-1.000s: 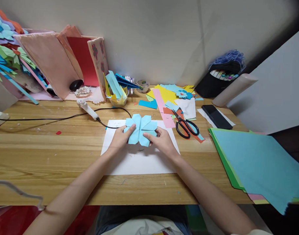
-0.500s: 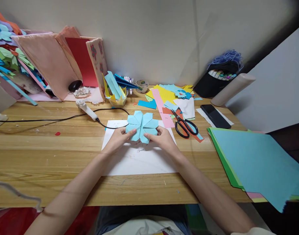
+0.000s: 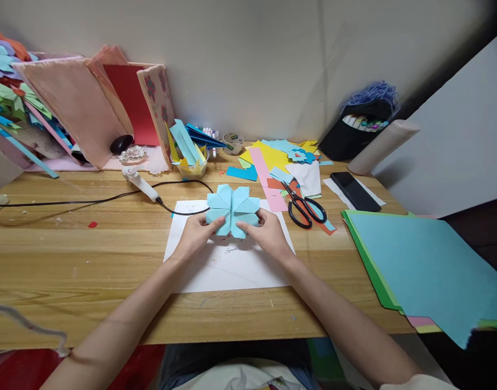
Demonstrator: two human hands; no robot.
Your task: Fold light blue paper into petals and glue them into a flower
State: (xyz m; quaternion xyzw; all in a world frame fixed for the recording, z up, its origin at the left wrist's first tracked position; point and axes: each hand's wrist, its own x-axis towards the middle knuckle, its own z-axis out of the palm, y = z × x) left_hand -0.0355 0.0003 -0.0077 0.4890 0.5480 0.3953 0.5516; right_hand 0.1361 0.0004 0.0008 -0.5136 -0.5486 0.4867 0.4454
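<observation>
A light blue folded paper flower (image 3: 232, 207) with several petals is held just above a white sheet (image 3: 232, 265) on the wooden desk (image 3: 69, 254). My left hand (image 3: 197, 234) pinches its lower left edge, thumb on top. At its lower right edge my right hand (image 3: 268, 234) pinches in the same way. Both hands are closed on the paper piece.
Black scissors (image 3: 306, 208) lie right of the flower among coloured paper scraps (image 3: 272, 162). A glue gun (image 3: 140, 182) with a black cord lies to the left. A phone (image 3: 354, 190), a pen holder (image 3: 364, 127), a stack of coloured sheets (image 3: 423, 265) and a bowl of paper strips (image 3: 191, 157) stand around.
The paper flower has been turned a little in my hands and lifted slightly towards the far side; both hands keep their grip. The view shifted slightly.
</observation>
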